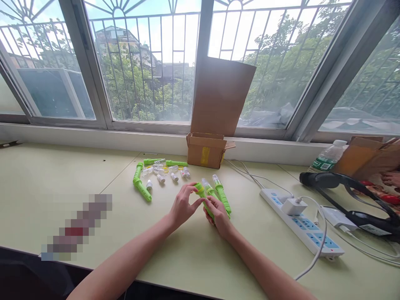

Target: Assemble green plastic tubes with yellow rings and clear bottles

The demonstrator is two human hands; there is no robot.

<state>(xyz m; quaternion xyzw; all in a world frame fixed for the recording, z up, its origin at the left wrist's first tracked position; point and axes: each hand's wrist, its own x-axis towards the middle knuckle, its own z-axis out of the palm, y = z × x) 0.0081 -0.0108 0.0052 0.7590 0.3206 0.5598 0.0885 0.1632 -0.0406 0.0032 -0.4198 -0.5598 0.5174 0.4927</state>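
Observation:
My right hand (218,214) is wrapped round the lower part of a green plastic tube (200,191) with a yellow ring near its top. The fingers and thumb of my left hand (184,203) close on the tube's upper end. Just beyond, two similar green tubes with clear tips lie on the table: one green tube (222,194) at the right, and another green tube (211,191) partly hidden by my right hand. To the left lie more green tubes (141,183), clear plastic parts (158,168), several white-capped pieces (174,177) and small yellow rings.
A small cardboard box (203,152) with its flap raised stands against the window ledge. At the right are a white power strip (301,223) with cables, a black headset (343,187) and a plastic bottle (328,157). A pixelated patch (78,229) covers something on the left.

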